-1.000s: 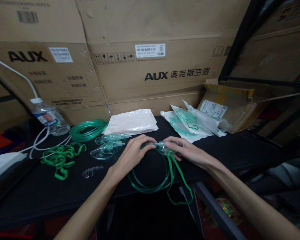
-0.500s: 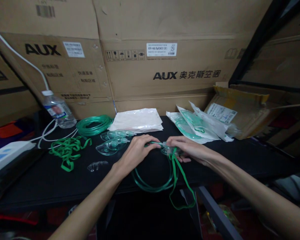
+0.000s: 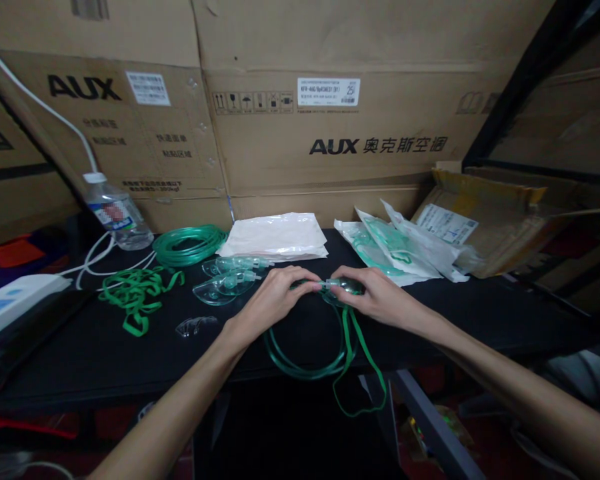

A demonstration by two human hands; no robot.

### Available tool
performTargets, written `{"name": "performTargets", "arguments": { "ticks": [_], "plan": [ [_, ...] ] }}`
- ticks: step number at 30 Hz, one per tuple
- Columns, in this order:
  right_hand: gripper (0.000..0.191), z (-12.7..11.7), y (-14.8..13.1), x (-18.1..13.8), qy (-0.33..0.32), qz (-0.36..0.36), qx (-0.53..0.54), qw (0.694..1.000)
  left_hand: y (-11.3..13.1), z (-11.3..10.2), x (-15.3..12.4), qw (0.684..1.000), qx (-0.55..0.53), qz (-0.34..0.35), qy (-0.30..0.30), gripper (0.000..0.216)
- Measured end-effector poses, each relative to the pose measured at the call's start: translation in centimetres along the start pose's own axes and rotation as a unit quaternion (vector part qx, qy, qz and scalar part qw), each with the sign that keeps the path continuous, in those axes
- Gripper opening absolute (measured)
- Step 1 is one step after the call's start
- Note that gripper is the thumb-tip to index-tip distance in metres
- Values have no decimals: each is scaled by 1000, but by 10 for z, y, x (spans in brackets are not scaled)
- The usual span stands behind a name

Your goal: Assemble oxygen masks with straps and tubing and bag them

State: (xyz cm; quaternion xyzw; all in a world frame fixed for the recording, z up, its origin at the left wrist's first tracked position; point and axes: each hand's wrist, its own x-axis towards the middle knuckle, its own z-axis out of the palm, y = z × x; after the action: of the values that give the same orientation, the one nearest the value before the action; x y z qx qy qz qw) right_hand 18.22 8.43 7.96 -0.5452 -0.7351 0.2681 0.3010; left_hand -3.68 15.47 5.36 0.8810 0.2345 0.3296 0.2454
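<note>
Near the table's front edge, my left hand (image 3: 284,293) pinches the end of a green tube (image 3: 303,371), whose coil hangs down below my hands. Just to its right, my right hand (image 3: 380,293) is closed on a clear green oxygen mask (image 3: 353,286). The mask's pale connector points left and meets the fingertips of my left hand; whether the tube is seated on it is hidden by the fingers. A green elastic strap (image 3: 367,347) dangles in a loop from the mask over the table edge. Left of my left hand lie more clear masks (image 3: 220,288).
Green straps (image 3: 135,293) lie tangled at the left, with small clear pieces (image 3: 197,326) nearby. Behind are coiled green tubing (image 3: 190,245), white pouches (image 3: 275,235), packed masks (image 3: 380,243), a bottle (image 3: 117,213), a power strip (image 3: 20,301) and an opened carton (image 3: 485,220).
My right hand has turned over the mask, its thumb and fingers now gripping nearer the connector. The strap has swung slightly left. My left hand stays almost where it was.
</note>
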Motion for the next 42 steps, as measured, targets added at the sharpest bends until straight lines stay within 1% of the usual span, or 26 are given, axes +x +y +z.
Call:
{"name": "performTargets", "arguments": {
  "ticks": [3, 8, 12, 16, 19, 22, 24, 26, 29, 32, 35, 37, 39, 42],
  "plan": [
    [30, 0, 1, 2, -25, 25, 22, 999, 0, 2, 1, 1000, -5, 7, 8, 11],
    [34, -2, 0, 4, -83, 97, 96, 987, 0, 3, 0, 999, -13, 20, 26, 9],
    [36, -3, -1, 2, -91, 109, 115, 983, 1, 3, -1, 999, -11, 27, 27, 10],
    [37, -2, -5, 0, -68, 82, 73, 992, 2, 1, -2, 1000, 1, 26, 9, 14],
    [35, 0, -9, -1, -34, 28, 16, 999, 2, -2, -2, 1000, 5, 22, -5, 18],
    [30, 4, -9, -3, -2, -19, -29, 999, 2, -4, -2, 1000, 0, 21, -21, 19],
    [29, 6, -7, -5, 5, -31, -42, 999, 3, -5, -1, 1000, -2, 18, -23, 18],
    [30, 7, -5, -5, 7, -29, -41, 999, 5, -4, 0, 1000, -1, 15, -16, 17],
    [33, 5, -5, -4, 0, -1, -20, 1000, 7, -2, 1, 1000, 3, 12, 3, 14],
    [36, 2, -8, -1, -33, 50, 24, 998, 6, 1, 2, 1000, 10, 15, 12, 15],
    [30, 0, -12, 4, -62, 110, 64, 990, 4, 2, 3, 999, 26, 20, 7, 15],
    [27, 1, -14, 7, -67, 139, 79, 985, 4, -1, 3, 999, 43, 17, 9, 20],
    [29, 1, -14, 9, -68, 157, 91, 981, 7, -8, 0, 998, 63, 10, 27, 29],
    [31, 1, -14, 8, -66, 178, 106, 976, 21, -21, -17, 995, 88, -1, 52, 31]
  ]
}}
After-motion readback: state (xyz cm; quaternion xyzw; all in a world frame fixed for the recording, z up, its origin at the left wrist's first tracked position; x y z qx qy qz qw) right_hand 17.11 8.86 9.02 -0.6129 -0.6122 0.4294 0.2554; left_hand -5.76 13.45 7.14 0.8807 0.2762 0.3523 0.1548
